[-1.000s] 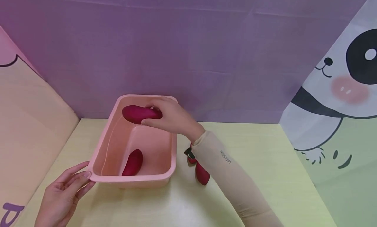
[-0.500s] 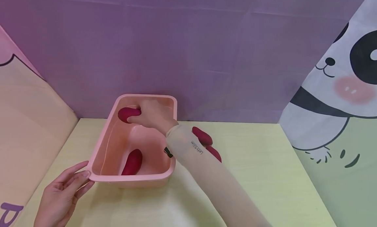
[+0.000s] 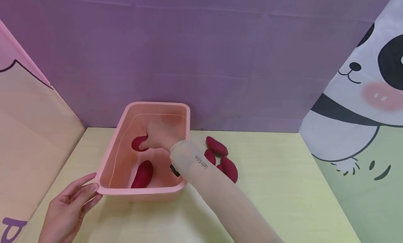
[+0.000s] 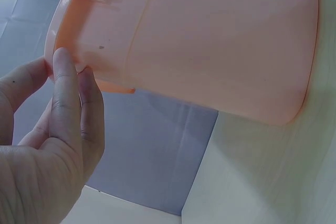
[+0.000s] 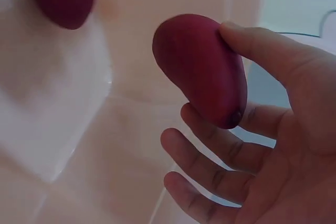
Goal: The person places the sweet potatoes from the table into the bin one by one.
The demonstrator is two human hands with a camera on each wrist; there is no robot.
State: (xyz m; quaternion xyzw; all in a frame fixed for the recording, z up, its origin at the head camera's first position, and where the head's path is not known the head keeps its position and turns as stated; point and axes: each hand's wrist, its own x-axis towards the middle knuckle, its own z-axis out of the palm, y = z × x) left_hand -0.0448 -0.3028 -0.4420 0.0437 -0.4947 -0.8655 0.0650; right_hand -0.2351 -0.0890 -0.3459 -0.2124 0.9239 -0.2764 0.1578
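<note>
A pink plastic tub [image 3: 143, 191] stands on the table. At its near left corner my left hand [image 3: 67, 209] pinches the rim, thumb on one side and fingers on the other, as the left wrist view also shows [image 4: 60, 114]. Inside the tub, above its floor, my right hand [image 3: 160, 133] grips a dark-red sweet potato [image 5: 197, 66] between thumb and fingers. In the head view the fingers hide much of that sweet potato [image 3: 138, 144]. A second sweet potato [image 3: 143, 174] lies on the tub floor near the front wall.
Several more sweet potatoes [image 3: 217, 146] lie on the pale table [image 3: 267, 187] right of the tub, partly hidden by the right sleeve [image 3: 217, 187]. A purple backdrop [image 3: 245, 68] rises behind. Printed panels flank both sides, a panda [image 3: 349, 120] on the right one.
My right hand has moved left and down into the tub, carrying the sweet potato lower. The sleeve's shift uncovers more of the pile on the table. My left hand keeps its place on the rim.
</note>
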